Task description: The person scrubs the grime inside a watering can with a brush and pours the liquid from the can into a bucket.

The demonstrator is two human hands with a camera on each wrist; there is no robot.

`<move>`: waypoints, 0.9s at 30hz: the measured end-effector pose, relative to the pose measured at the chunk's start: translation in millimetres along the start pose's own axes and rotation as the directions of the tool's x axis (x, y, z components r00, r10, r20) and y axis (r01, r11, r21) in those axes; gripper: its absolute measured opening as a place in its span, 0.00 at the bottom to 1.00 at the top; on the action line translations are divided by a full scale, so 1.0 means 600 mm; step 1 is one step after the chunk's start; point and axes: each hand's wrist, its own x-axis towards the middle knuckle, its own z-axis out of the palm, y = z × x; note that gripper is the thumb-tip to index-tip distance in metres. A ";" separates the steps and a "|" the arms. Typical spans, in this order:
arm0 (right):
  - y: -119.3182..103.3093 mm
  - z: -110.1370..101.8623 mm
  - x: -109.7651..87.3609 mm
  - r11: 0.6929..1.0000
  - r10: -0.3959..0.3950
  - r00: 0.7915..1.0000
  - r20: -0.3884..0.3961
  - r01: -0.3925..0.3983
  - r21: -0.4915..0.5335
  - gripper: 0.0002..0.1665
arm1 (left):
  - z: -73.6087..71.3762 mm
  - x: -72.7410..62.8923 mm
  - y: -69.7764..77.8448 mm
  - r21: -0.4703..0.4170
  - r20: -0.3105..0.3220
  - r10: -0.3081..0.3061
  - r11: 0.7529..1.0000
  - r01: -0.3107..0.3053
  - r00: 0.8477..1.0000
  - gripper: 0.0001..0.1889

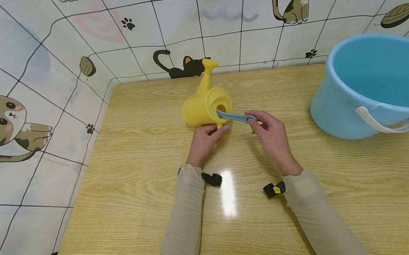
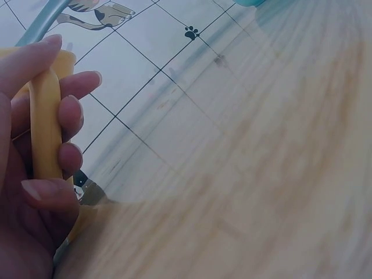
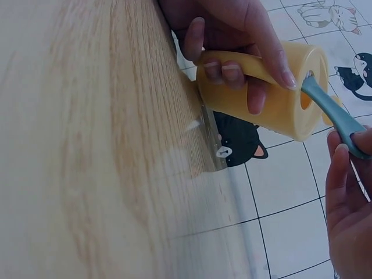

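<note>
A yellow toy watering can [image 1: 197,110] is over the table, its spout pointing toward the wall and its round top opening facing right. My left hand [image 1: 204,142] grips the can's handle [image 2: 46,125], with fingers curled round it in the left wrist view. Between the thumb and fingers of my right hand [image 1: 271,134] is the end of a slim blue tool [image 1: 237,117]. The tool's far end, toothed or bristled, sits at the can's opening [image 3: 307,90], partly hidden inside; I cannot tell its exact kind.
A large light blue bucket [image 1: 347,108] with a white handle [image 1: 381,125] stands on the right of the wooden table [image 1: 134,157]. Tiled walls with cat drawings [image 1: 217,18] border the table at the back and left.
</note>
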 end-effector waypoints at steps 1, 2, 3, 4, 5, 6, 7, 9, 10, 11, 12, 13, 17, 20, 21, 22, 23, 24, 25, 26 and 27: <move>0.004 0.000 0.001 1.000 0.002 1.000 -0.002 -0.002 0.000 0.16 | 0.000 0.000 0.000 0.001 0.000 0.001 1.000 -0.001 1.000 0.25; 0.006 0.000 0.001 1.000 0.005 1.000 -0.003 -0.005 0.005 0.16 | 0.000 0.000 0.001 0.002 0.000 -0.001 1.000 0.001 1.000 0.25; 0.006 0.000 0.001 1.000 0.008 1.000 -0.001 -0.008 0.010 0.16 | 0.000 0.000 0.001 0.004 0.003 -0.007 1.000 0.007 1.000 0.26; 0.005 0.000 0.001 1.000 0.009 1.000 0.000 -0.009 0.018 0.16 | -0.001 -0.001 0.002 0.006 0.007 -0.013 1.000 0.013 1.000 0.26; 0.000 0.000 0.000 1.000 0.009 1.000 0.002 -0.010 0.024 0.16 | -0.002 -0.001 0.004 0.007 0.014 -0.020 1.000 0.020 1.000 0.26; -0.005 0.000 -0.001 1.000 0.012 1.000 0.003 -0.012 0.029 0.17 | -0.003 -0.002 0.006 0.010 0.021 -0.027 1.000 0.027 0.999 0.26; -0.011 0.000 -0.003 0.999 0.016 1.000 0.004 -0.016 0.032 0.17 | -0.004 -0.003 0.009 0.014 0.028 -0.033 0.999 0.032 0.999 0.26; -0.023 -0.001 -0.006 0.999 0.025 1.000 0.007 -0.026 0.034 0.16 | -0.006 -0.007 0.021 0.020 0.037 -0.036 0.999 0.035 0.999 0.26; -0.029 -0.001 -0.007 0.999 0.029 1.000 0.008 -0.030 0.034 0.16 | -0.007 -0.009 0.026 0.027 0.041 -0.036 0.999 0.035 0.998 0.25; -0.032 -0.001 -0.008 0.999 0.032 0.999 0.010 -0.032 0.036 0.16 | -0.008 -0.012 0.033 0.034 0.041 -0.034 0.999 0.033 0.999 0.25; -0.034 -0.002 -0.008 0.999 0.037 0.999 0.010 -0.038 0.036 0.16 | -0.008 -0.014 0.039 0.040 0.039 -0.033 0.999 0.031 0.999 0.24; -0.035 -0.002 -0.008 0.998 0.042 0.999 0.011 -0.042 0.037 0.16 | -0.009 -0.016 0.043 0.044 0.037 -0.032 0.999 0.030 0.999 0.24; -0.021 -0.003 -0.004 0.997 0.056 0.998 0.009 -0.057 0.055 0.16 | -0.006 -0.011 0.029 0.049 0.026 -0.039 0.998 0.038 0.999 0.25; 0.003 -0.002 0.002 0.995 0.063 0.998 -0.003 -0.062 0.075 0.16 | -0.003 -0.002 0.007 0.042 0.019 -0.038 0.998 0.037 0.999 0.27; 0.019 -0.002 0.005 0.995 0.062 0.998 -0.004 -0.061 0.084 0.16 | -0.002 -0.001 0.004 0.042 0.016 -0.033 0.999 0.033 0.999 0.27; 0.034 -0.002 0.008 0.995 0.053 0.999 -0.008 -0.052 0.086 0.15 | -0.001 0.000 0.002 0.041 0.013 -0.029 0.999 0.029 0.999 0.27; 0.045 -0.002 0.010 0.996 0.038 0.999 -0.014 -0.036 0.085 0.15 | -0.001 0.000 0.000 0.042 0.011 -0.025 0.999 0.024 1.000 0.27; 0.061 -0.001 0.014 0.995 0.023 1.000 -0.016 -0.021 0.094 0.14 | 0.000 0.000 -0.001 0.044 0.009 -0.023 0.999 0.022 1.000 0.27; 0.066 -0.001 0.016 0.994 0.014 1.000 -0.022 -0.012 0.105 0.13 | 0.000 0.000 -0.001 0.048 0.007 -0.022 0.999 0.021 1.000 0.27; 0.074 -0.001 0.018 0.993 -0.001 1.000 -0.027 0.004 0.119 0.13 | 0.000 0.000 -0.001 0.048 0.007 -0.021 0.999 0.020 1.000 0.27; 0.082 -0.002 0.020 0.988 -0.013 0.999 -0.029 0.017 0.154 0.11 | 0.000 -0.001 -0.001 0.050 0.007 -0.019 0.999 0.018 1.000 0.27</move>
